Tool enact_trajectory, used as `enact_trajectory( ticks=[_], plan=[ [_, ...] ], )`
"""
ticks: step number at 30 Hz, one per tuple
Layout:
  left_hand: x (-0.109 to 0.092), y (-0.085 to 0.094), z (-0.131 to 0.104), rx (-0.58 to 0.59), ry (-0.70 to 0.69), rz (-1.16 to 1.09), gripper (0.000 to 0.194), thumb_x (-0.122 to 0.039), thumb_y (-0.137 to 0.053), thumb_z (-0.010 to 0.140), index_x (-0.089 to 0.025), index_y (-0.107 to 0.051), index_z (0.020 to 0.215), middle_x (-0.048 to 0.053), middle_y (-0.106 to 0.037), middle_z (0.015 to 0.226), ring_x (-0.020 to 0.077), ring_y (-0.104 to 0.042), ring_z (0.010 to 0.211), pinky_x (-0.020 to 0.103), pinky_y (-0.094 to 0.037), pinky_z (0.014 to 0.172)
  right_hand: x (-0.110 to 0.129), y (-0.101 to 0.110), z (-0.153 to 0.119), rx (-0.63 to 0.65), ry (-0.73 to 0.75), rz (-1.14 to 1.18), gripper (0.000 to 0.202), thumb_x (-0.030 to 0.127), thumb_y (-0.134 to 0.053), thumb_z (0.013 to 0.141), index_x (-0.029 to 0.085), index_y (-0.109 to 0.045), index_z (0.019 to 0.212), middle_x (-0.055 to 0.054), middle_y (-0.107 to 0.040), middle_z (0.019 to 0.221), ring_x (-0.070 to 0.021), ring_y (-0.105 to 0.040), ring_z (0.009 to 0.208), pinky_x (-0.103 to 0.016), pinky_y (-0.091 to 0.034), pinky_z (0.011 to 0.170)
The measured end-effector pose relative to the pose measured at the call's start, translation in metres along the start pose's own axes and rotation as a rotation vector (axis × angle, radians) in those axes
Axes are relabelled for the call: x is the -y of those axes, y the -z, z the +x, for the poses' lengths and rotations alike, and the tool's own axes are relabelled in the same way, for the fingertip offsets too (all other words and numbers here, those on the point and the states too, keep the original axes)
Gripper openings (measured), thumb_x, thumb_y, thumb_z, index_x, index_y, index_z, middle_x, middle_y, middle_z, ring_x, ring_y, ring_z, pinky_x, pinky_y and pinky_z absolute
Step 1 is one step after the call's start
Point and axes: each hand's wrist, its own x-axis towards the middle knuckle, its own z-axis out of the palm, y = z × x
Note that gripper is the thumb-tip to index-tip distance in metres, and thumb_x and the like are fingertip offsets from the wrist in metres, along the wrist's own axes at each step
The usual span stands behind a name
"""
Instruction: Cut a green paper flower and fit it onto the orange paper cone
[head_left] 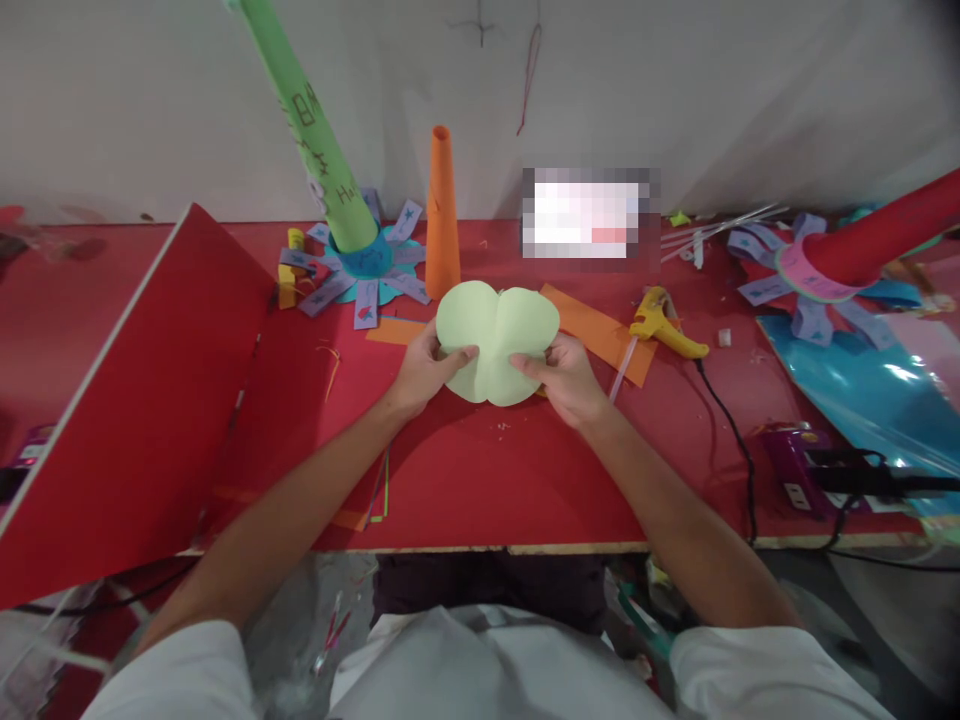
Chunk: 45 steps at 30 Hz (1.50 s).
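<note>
A pale green paper shape (495, 335) with rounded lobes and a crease down its middle is held up over the red table. My left hand (429, 372) pinches its left edge, thumb on the front. On the right edge, my right hand (564, 375) grips it in the same way. Just behind the paper stands an orange paper cone (442, 220). Orange paper strips (600, 335) lie partly behind my hands.
A yellow glue gun (667, 325) with a black cord lies at right. A green paper tube (322, 150) stands on a blue base at left, near a red upright board (150, 400). A purple power box (802, 465) and blue sheets (862, 390) are far right.
</note>
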Motion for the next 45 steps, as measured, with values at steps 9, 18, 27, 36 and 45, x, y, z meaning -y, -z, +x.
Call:
enact_trajectory(
  ticks=[9,18,27,36,45],
  plan=[
    [-0.001,0.000,0.003,-0.052,0.009,-0.070,0.072,-0.055,-0.097,0.069,-0.021,-0.067,0.126,0.013,-0.077,0.132,0.0318,-0.074,0.119,0.047,-0.065,0.100,0.006,0.007,0.007,-0.080,0.079,-0.021,0.050,0.054,-0.099,0.067,0.026,-0.078,0.104,-0.005,-0.086,0.104,-0.0301,-0.079,0.104,-0.052,-0.066,0.097],
    [0.001,0.001,0.000,-0.044,0.024,-0.031,0.066,-0.057,-0.097,0.068,-0.017,-0.074,0.115,0.014,-0.081,0.123,0.0332,-0.078,0.112,0.050,-0.066,0.097,0.010,0.002,0.000,-0.019,0.025,-0.066,0.063,0.066,-0.097,0.064,0.025,-0.078,0.109,-0.010,-0.084,0.111,-0.0367,-0.077,0.115,-0.055,-0.065,0.097],
    [-0.002,-0.001,-0.005,0.042,0.093,-0.093,0.061,-0.056,-0.099,0.066,-0.018,-0.079,0.109,0.012,-0.083,0.118,0.0302,-0.080,0.102,0.044,-0.068,0.090,0.012,-0.008,-0.006,0.020,-0.104,-0.020,0.057,0.064,-0.096,0.066,0.025,-0.082,0.105,-0.009,-0.085,0.112,-0.0367,-0.078,0.116,-0.055,-0.062,0.106],
    [-0.002,0.001,0.003,0.017,-0.031,-0.167,0.047,-0.046,-0.099,0.071,-0.022,-0.076,0.105,0.004,-0.081,0.103,0.0179,-0.075,0.093,0.030,-0.063,0.084,0.005,0.002,0.001,-0.130,-0.069,-0.063,0.050,0.060,-0.096,0.067,0.023,-0.082,0.097,-0.010,-0.085,0.107,-0.0354,-0.080,0.106,-0.049,-0.066,0.092],
    [0.000,0.004,0.010,-0.058,-0.064,-0.246,0.042,-0.043,-0.101,0.071,-0.025,-0.077,0.100,-0.002,-0.073,0.093,0.0095,-0.067,0.084,0.020,-0.055,0.077,-0.003,0.013,0.010,-0.217,0.032,-0.119,0.045,0.058,-0.095,0.069,0.021,-0.081,0.090,-0.010,-0.084,0.096,-0.0280,-0.078,0.089,-0.043,-0.065,0.078]
  ],
)
